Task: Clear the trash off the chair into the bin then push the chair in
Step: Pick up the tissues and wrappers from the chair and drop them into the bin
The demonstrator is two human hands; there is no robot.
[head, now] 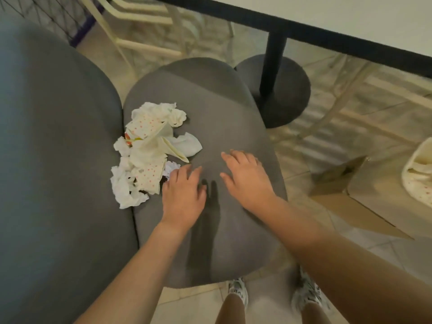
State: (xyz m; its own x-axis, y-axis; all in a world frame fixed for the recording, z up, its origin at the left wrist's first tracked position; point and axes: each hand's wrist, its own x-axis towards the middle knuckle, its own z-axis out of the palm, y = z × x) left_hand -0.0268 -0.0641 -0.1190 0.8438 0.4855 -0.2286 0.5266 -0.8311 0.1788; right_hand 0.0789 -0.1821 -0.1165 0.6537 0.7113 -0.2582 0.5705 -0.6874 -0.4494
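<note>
Trash [149,150] is lying heaped on the chair [219,118] seat beside its backrest; left hand [183,192] and right hand [245,176] are hovering, grip spread, empty. Loose scraps risk dropping during scooping.

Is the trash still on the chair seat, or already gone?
Still on: crumpled papers lie on the chair seat, beside the left hand.

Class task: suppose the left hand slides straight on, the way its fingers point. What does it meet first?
Probably the crumpled paper trash: the left hand lies flat on the chair seat, fingertips already at the pile's near edge.
</note>
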